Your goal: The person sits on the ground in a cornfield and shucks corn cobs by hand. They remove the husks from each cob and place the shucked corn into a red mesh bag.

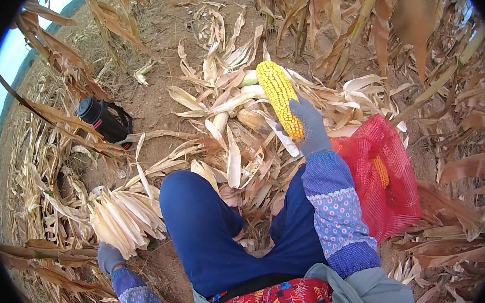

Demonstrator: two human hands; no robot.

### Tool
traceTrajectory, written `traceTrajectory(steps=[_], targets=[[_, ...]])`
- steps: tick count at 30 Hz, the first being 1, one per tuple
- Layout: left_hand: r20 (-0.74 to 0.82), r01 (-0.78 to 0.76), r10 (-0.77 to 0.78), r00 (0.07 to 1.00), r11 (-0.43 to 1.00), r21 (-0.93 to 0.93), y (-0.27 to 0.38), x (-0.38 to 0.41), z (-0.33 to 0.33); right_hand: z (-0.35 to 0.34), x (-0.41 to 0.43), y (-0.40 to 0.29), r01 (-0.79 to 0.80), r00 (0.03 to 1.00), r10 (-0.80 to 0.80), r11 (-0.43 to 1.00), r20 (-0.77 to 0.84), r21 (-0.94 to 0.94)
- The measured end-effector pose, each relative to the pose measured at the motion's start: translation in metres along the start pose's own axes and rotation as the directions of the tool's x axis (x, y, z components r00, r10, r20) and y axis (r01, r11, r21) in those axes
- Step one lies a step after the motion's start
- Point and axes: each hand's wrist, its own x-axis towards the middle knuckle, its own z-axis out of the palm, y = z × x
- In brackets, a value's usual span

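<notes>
My right hand (pixel 307 124), in a grey glove, is closed around the lower end of a bare yellow corn cob (pixel 277 95), held above a heap of dry husks. My left hand (pixel 110 257), gloved too, is low at the left, against the base of a fanned bunch of pale husks (pixel 126 219); its fingers are partly hidden, so its grip is unclear. A red mesh bag (pixel 393 208) lies right of my right forearm, with an orange-yellow cob (pixel 380 171) showing through the mesh. Unhusked ears (pixel 254 120) lie among the husks in front of my knees.
A black flask (pixel 109 120) with a strap lies tilted on the soil at the left. Dry corn stalks (pixel 303 22) stand ahead and to the right. Leaning stalks and dry leaves (pixel 43 253) lie along the left side. Loose husks (pixel 235 157) cover the ground between my legs and beyond.
</notes>
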Motion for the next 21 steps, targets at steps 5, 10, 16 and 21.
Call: traceTrajectory(steps=[5, 10, 16, 21], targets=[[-0.040, -0.033, 0.026, 0.999, 0.980, -0.194, 0.037, -0.032, -0.065, -0.007, -0.002, 0.003, -0.095, 0.993, 0.083, 0.984, 0.085, 0.148], [-0.170, -0.233, 0.159, 0.972, 0.615, -0.754, 0.088, -0.018, -0.073, 0.007, -0.003, 0.003, 0.081, 0.997, -0.082, 0.994, 0.009, 0.079], [-0.312, -0.378, 0.323, 0.893, 0.167, -0.911, 0.224, -0.028, -0.113, 0.009, -0.023, -0.022, 0.388, 0.916, -0.382, 0.921, -0.119, 0.028], [-0.360, -0.338, 0.528, 0.770, -0.142, -0.930, 0.313, -0.075, -0.137, -0.035, -0.105, -0.076, 0.388, 0.878, -0.444, 0.879, -0.180, -0.276]])
